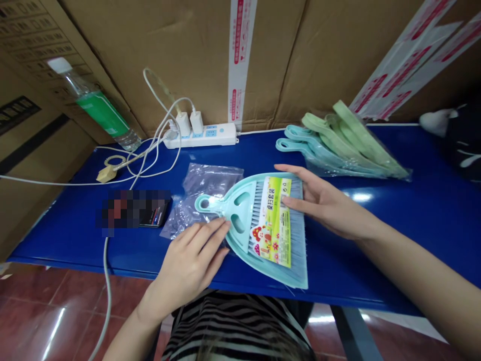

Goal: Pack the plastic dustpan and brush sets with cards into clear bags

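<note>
A light teal dustpan and brush set point(240, 210) with a colourful paper label point(274, 220) lies flat on the blue table point(394, 225), its handle pointing left. My left hand point(193, 255) rests open, fingers together, with fingertips touching the pan's left edge near the handle. Over on the brush's right edge lies my right hand point(323, 200), fingers stretched out flat against the bristles and label. A clear plastic bag point(203, 193) lies under and beside the handle.
Bagged teal and green dustpan sets point(345, 145) are stacked at the back right. A white power strip point(205, 134) with chargers and cables, a plastic bottle point(99, 108) and a phone point(150, 210) are at the left. Cardboard boxes point(180, 50) stand behind the table.
</note>
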The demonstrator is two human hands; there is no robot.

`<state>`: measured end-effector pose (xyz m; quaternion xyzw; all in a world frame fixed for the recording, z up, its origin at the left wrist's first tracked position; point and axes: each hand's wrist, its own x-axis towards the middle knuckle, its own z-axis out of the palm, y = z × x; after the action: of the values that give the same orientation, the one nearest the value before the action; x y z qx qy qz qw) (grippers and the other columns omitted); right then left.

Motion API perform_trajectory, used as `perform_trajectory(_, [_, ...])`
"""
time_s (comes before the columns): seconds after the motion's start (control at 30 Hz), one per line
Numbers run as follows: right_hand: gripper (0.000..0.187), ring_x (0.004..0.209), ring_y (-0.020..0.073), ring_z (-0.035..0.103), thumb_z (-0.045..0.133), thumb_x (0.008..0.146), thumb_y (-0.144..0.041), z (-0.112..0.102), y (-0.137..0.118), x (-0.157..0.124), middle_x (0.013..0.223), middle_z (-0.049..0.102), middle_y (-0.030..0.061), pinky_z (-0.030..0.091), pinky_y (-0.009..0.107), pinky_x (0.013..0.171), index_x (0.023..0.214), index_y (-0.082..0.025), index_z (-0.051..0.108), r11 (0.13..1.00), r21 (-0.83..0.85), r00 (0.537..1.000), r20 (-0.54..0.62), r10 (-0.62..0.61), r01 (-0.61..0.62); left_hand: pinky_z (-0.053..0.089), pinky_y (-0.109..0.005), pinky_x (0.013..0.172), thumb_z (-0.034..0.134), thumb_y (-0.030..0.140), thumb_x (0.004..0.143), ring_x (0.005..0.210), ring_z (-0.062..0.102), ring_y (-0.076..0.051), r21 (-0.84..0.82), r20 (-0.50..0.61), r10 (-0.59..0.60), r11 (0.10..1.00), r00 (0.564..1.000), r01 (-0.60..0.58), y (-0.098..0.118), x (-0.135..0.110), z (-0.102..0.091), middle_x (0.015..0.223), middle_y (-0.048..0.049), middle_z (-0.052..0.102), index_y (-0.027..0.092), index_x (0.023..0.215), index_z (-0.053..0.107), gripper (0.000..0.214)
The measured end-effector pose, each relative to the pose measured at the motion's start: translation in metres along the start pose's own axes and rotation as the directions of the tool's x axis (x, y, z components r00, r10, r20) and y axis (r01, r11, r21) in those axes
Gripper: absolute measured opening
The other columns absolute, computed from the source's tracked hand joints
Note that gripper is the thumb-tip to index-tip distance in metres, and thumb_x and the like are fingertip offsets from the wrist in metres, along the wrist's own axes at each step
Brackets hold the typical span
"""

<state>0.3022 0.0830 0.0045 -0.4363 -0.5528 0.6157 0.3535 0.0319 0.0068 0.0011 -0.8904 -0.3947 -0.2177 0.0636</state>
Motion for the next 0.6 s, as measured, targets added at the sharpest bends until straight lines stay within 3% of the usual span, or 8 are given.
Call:
perform_trajectory(0.23, [0.075, 0.114, 0.0258, 0.062, 0.076, 0.075, -0.048, 0.006, 0.015, 0.005, 0.123, 0.066, 0.0088, 0.054, 0.045, 0.095, 0.14, -0.028, 0.044, 1.0, 0.005, 1.0, 0.009, -0.028, 0.028, 0.052, -0.034, 0.091, 0.04, 0.023, 0.101, 0.111, 0.062, -0.021, -0.084, 0.069, 0.046, 0.996, 0.997, -0.04, -0.003, 0.001, -0.005, 0.128, -0.0117, 0.065, 0.015, 0.138, 0.046, 0.038])
perform_trajectory(0.33, [0.075, 0.114, 0.0261, 0.062, 0.075, 0.076, -0.049, 0.005, 0.016, 0.006, 0.124, 0.065, 0.0092, 0.055, 0.045, 0.094, 0.14, -0.027, 0.042, 1.0, 0.005, 1.0, 0.003, -0.03, 0.03, 0.049, -0.039, 0.097, 0.042, 0.019, 0.099, 0.116, 0.059, -0.024, 0.034, 0.009, -0.11, 0.993, 0.994, 0.109, -0.015, -0.005, -0.007, 0.133, -0.0129, 0.061, 0.017, 0.14, 0.043, 0.041])
perform_trajectory(0.43, [0.075, 0.114, 0.0255, 0.062, 0.075, 0.076, -0.049, 0.004, 0.015, 0.006, 0.124, 0.065, 0.009, 0.055, 0.044, 0.095, 0.14, -0.027, 0.042, 1.0, 0.015, 1.0, -0.005, -0.026, 0.026, 0.048, -0.049, 0.097, 0.042, 0.026, 0.099, 0.12, 0.057, -0.032, 0.186, -0.042, -0.284, 0.94, 0.958, 0.287, -0.031, -0.012, -0.005, 0.136, -0.0167, 0.058, 0.017, 0.145, 0.038, 0.046])
perform_trajectory(0.6, [0.076, 0.115, 0.0264, 0.062, 0.074, 0.076, -0.05, 0.004, 0.013, 0.005, 0.125, 0.065, 0.0091, 0.055, 0.045, 0.094, 0.141, -0.028, 0.041, 1.0, 0.01, 1.0, 0.002, -0.028, 0.028, 0.051, -0.048, 0.088, 0.033, 0.031, 0.101, 0.106, 0.063, -0.032, 0.222, -0.02, -0.378, 0.901, 0.925, 0.373, -0.041, -0.019, 0.001, 0.118, -0.018, 0.067, 0.011, 0.144, 0.038, 0.047])
